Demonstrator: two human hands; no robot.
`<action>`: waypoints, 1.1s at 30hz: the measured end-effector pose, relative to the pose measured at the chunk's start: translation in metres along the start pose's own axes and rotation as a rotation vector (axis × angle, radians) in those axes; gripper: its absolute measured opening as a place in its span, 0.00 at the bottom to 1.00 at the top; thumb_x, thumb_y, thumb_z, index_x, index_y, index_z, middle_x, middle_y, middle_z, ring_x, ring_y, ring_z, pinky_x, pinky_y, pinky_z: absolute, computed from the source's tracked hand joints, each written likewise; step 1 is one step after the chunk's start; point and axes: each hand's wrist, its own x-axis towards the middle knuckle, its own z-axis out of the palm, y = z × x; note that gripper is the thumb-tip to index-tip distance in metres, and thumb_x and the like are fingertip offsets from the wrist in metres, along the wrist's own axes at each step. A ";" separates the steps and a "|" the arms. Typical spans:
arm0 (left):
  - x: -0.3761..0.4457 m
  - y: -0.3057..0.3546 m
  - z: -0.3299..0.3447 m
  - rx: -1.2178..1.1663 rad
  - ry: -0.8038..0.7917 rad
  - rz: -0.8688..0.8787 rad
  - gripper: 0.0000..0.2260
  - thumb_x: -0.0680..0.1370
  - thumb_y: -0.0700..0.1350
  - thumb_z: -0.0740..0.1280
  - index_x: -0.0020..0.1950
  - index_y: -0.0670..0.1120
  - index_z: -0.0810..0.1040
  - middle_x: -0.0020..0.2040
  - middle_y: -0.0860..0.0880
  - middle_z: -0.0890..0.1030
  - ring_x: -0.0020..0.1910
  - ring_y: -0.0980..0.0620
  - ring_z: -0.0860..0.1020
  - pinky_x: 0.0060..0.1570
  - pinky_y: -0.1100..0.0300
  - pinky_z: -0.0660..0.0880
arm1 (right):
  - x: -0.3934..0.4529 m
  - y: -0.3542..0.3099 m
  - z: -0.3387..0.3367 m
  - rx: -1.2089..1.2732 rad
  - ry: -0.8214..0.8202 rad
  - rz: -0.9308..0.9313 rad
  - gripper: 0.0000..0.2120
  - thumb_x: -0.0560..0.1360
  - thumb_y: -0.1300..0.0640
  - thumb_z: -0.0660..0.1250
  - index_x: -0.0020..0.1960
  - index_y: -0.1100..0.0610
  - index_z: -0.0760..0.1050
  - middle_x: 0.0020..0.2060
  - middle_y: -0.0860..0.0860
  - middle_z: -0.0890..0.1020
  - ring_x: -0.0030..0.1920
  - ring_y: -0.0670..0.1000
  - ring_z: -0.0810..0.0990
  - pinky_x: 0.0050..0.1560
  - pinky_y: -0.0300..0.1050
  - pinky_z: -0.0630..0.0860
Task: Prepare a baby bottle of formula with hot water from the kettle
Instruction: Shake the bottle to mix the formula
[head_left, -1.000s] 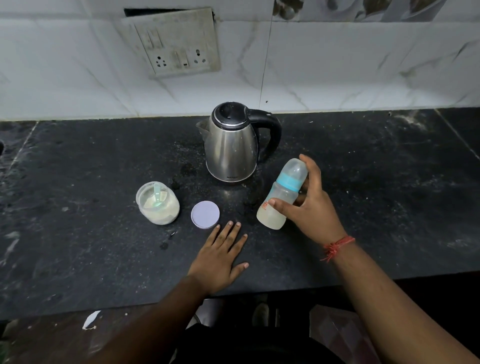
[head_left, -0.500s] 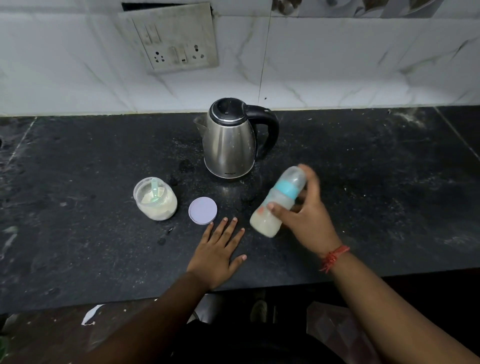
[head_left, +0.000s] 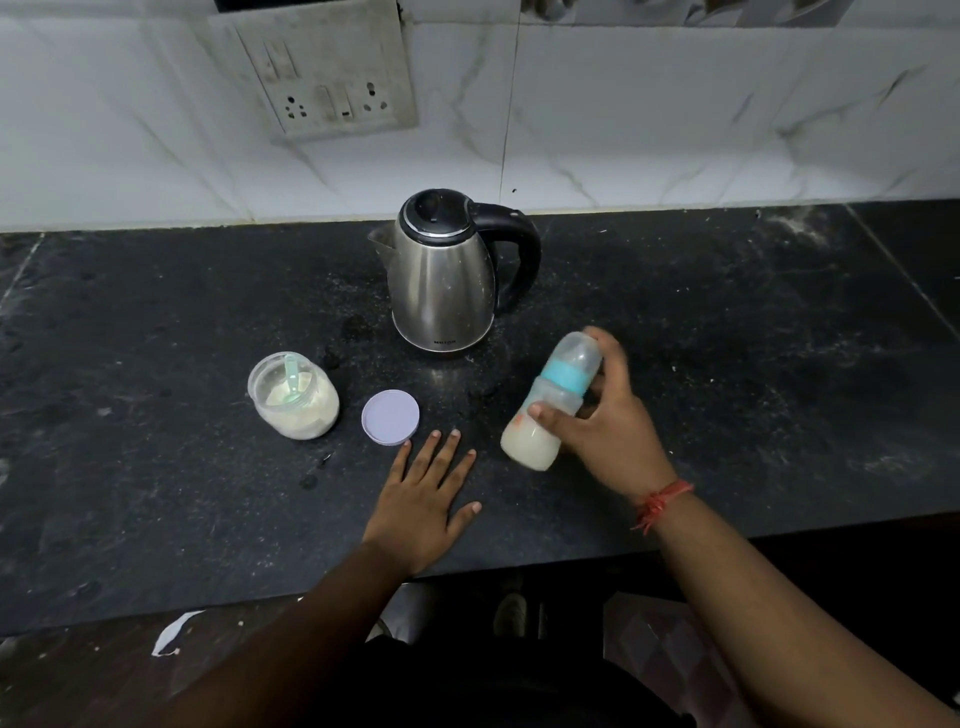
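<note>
My right hand (head_left: 605, 426) grips a capped baby bottle (head_left: 550, 402) with a blue collar, tilted so its clear cap leans back and right; milky liquid fills its lower part. Its base hovers at or just above the black counter (head_left: 727, 364); I cannot tell if it touches. My left hand (head_left: 423, 496) lies flat on the counter, fingers spread, holding nothing. A steel kettle (head_left: 441, 280) with a black lid and handle stands behind the bottle. An open jar of formula powder (head_left: 293, 397) with a green scoop inside sits at the left, its lilac lid (head_left: 390, 417) beside it.
A white tiled wall with a socket plate (head_left: 322, 78) rises behind the counter. The counter's front edge runs just behind my wrists. A scrap of white paper (head_left: 174, 631) lies on the floor below at the left.
The bottle in my right hand has shifted slightly and looks blurred, as if shaken; its liquid looks milkier than a second ago. My left hand stays flat. The view has tipped down a little.
</note>
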 end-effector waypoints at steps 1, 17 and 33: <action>0.000 0.001 0.000 -0.001 0.008 -0.011 0.31 0.84 0.65 0.49 0.84 0.52 0.58 0.85 0.46 0.55 0.84 0.44 0.52 0.79 0.38 0.54 | 0.001 0.001 -0.001 0.054 0.077 0.006 0.43 0.72 0.54 0.78 0.76 0.39 0.56 0.59 0.45 0.79 0.56 0.49 0.83 0.54 0.60 0.84; -0.003 0.004 0.001 -0.019 0.051 -0.129 0.31 0.83 0.65 0.51 0.83 0.51 0.61 0.84 0.45 0.57 0.83 0.42 0.54 0.79 0.38 0.53 | 0.013 -0.012 0.006 0.200 0.107 -0.017 0.41 0.74 0.56 0.77 0.77 0.42 0.55 0.58 0.47 0.79 0.55 0.52 0.85 0.46 0.60 0.86; -0.005 0.005 -0.001 -0.014 0.026 -0.137 0.31 0.84 0.65 0.47 0.84 0.51 0.58 0.84 0.46 0.56 0.84 0.42 0.53 0.79 0.38 0.52 | 0.030 -0.022 -0.028 0.170 -0.143 -0.023 0.41 0.73 0.59 0.78 0.76 0.39 0.58 0.60 0.53 0.77 0.56 0.54 0.84 0.41 0.56 0.86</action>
